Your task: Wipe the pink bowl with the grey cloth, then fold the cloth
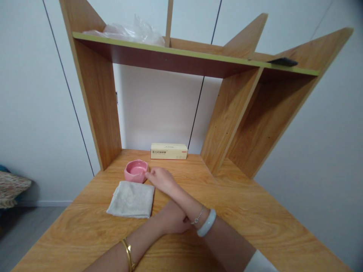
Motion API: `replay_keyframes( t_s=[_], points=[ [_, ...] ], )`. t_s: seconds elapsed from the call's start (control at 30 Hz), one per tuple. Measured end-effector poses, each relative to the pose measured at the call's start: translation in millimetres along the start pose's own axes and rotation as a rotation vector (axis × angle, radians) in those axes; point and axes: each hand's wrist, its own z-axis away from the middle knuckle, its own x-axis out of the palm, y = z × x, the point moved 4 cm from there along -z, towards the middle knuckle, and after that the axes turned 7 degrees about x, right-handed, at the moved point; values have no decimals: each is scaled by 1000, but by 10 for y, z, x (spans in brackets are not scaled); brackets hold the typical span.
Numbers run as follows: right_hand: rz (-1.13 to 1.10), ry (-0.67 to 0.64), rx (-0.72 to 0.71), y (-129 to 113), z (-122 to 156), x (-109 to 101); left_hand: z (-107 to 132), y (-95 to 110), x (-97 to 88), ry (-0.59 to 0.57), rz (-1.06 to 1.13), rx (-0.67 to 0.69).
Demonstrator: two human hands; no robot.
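A pink bowl with a wavy rim stands upright on the wooden desk. My right hand reaches across from the right, its thumb and fingers closed at the bowl's right edge. Just in front of the bowl lies a folded grey cloth. My left hand is low over the desk, right of the cloth, beneath my crossed right wrist. Its fingers look curled, but the right forearm partly covers them, and whatever they may hold is hidden.
A long cream box with printed writing stands at the back of the desk. Above, a shelf carries a clear plastic bag and a flat dark object. Upright wooden panels rise on both sides.
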Motion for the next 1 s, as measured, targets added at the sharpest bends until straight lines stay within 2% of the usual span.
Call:
replay_keyframes(
  t_s=[0.07, 0.17, 0.23, 0.3, 0.5, 0.63, 1.0],
  points=[
    [-220, -5, 71, 435, -48, -74, -31, 12, -53, -21, -74, -21],
    [-497, -55, 231, 1000, -22, -79, -59, 2, -118, -49, -181, -67],
    [-636, -105, 290, 1235, 37, -41, -60, -11, -139, -49, -196, -85],
    [-744, -143, 316, 1371, 96, -1, -54, -23, -136, -49, -195, -90],
    [-941, -175, 295, 1475, 138, 27, -56, -52, -111, -45, -184, -128],
    [-962, -222, 287, 1483, 141, 32, -68, -51, -98, -52, -206, -123],
    [-960, -188, 261, 1485, 202, 82, -63, -73, -89, -31, -141, -140]
  ],
)
